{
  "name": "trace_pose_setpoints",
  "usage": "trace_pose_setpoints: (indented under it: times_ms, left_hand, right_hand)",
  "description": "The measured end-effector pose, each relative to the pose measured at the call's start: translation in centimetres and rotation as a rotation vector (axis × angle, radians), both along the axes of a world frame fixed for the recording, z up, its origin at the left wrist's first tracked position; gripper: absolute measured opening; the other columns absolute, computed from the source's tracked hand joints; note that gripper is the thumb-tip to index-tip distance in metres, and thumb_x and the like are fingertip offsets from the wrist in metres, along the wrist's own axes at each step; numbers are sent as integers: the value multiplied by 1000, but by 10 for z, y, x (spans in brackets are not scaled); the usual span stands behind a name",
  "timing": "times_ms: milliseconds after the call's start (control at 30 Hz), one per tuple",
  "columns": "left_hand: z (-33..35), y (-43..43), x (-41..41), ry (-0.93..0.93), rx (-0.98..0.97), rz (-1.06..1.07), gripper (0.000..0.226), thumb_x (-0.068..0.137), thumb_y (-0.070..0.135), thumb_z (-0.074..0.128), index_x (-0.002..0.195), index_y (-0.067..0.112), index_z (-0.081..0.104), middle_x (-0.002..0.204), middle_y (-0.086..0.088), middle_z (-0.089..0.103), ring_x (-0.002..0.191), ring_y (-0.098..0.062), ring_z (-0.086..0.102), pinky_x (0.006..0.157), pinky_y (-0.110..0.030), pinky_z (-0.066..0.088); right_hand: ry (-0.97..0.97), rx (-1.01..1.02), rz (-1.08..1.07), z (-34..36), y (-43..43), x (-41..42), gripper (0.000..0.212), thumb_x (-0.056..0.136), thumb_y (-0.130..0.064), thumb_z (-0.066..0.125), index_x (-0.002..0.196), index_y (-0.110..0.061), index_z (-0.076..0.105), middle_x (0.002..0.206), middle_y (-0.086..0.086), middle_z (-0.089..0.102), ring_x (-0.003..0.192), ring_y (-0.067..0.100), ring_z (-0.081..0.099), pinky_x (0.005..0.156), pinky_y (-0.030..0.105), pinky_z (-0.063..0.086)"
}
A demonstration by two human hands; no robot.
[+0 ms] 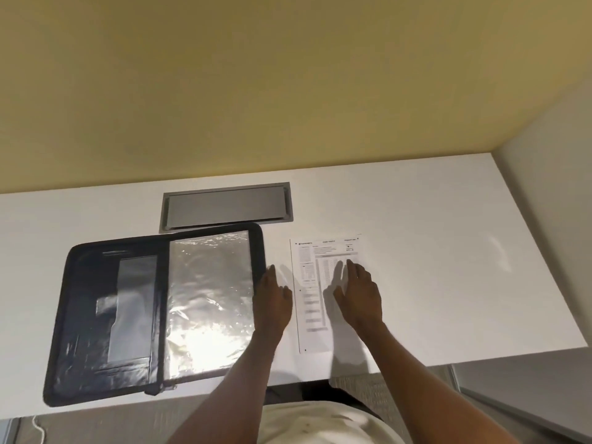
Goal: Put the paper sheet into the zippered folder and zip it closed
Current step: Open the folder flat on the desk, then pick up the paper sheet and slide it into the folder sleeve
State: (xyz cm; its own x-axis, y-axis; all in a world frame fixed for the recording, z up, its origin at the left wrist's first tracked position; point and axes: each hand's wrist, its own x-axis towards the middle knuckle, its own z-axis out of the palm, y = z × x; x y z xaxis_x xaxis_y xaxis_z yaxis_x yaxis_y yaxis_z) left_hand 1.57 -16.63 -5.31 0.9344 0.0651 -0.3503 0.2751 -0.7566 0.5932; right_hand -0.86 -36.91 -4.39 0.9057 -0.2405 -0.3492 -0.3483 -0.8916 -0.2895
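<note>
Both forearms reach forward over the white table (448, 238). The right hand (360, 291) lies flat on the paper sheet (315, 302), grip apart. The left hand (272, 294), grip apart, hovers between the sheet and the zippered folder (153, 312), which lies unzipped with a clear plastic sleeve (208, 299) inside.

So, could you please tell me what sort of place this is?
Probably an office or study desk: a white desk with a built-in grey cable hatch, an open zippered folder and a printed paper sheet on it, against a plain yellow wall.
</note>
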Motion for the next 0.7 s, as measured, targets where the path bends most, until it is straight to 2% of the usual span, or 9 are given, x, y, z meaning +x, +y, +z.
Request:
trace_pose_setpoints:
  times_ms: [100,200,300,467,600,700]
  left_hand:
    - [-5,-32,-10,11,-23,12,53,99,11,59,150,8,44,146,-12,57,133,-33,57,103,-34,48]
    - [-11,-55,-18,83,-13,50,65,100,16,58,159,11,32,154,-13,49,135,-33,55,107,-43,52]
    - [-13,-74,-26,89,1,142,60,96,12,61,152,12,38,149,-12,53,133,-32,55,104,-49,54]
    - [-15,-95,-41,116,25,215,73,98,15,62,161,7,25,159,-14,44,145,-34,44,116,-47,42]
    - [-17,-107,-45,130,76,249,75,97,21,65,160,6,27,157,-14,48,141,-34,49,119,-50,37]
    - [-16,-114,-35,213,66,364,72,96,24,63,158,10,29,156,-12,48,142,-33,46,118,-55,31]
  right_hand:
    - [20,41,-67,-6,-26,-8,71,99,-41,56,158,-11,29,153,6,44,137,28,47,102,40,48]
    - [34,56,-129,-13,-44,-15,67,99,-43,57,153,-11,34,145,8,50,129,30,51,94,42,51]
    - [50,110,-198,-18,-54,-22,63,99,-41,58,150,-11,37,144,11,50,128,32,51,93,43,50]
    - [22,183,-253,-22,-54,-27,52,96,-36,60,138,-9,44,136,11,52,125,31,50,90,43,51]
    - [15,273,-320,-23,-50,-29,48,93,-33,60,131,-6,46,130,11,53,121,31,50,93,46,52]
    - [-15,320,-331,-25,-51,-33,42,91,-29,62,121,-3,49,124,13,54,117,32,50,96,47,49]
